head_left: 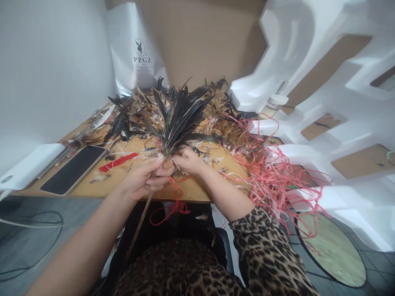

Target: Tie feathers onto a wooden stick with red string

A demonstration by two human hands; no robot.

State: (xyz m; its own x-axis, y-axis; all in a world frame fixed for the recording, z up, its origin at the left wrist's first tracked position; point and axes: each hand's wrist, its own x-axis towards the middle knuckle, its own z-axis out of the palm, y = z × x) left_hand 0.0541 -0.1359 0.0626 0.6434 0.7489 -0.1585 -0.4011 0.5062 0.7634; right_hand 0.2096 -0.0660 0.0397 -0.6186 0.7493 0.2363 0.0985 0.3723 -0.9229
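A fan of long black feathers [182, 117] points up and away from me, its base between my two hands. My left hand [148, 174] is closed around that base and a thin brown stick [140, 226] that slants down toward my lap. Close beside it, my right hand [189, 160] pinches at the feather base with curled fingers; what lies in its fingertips is partly hidden. Red string [177, 199] hangs from near the hands over the table's front edge.
Brown and black feathers [138, 107] cover the back of the wooden table [188, 191]. A phone [74, 170], a white box [32, 166] and a red strip [119, 161] lie left. Tangled pink-red string [274, 176] hangs over white foam [336, 201] at right. A silver bag [132, 49] stands behind.
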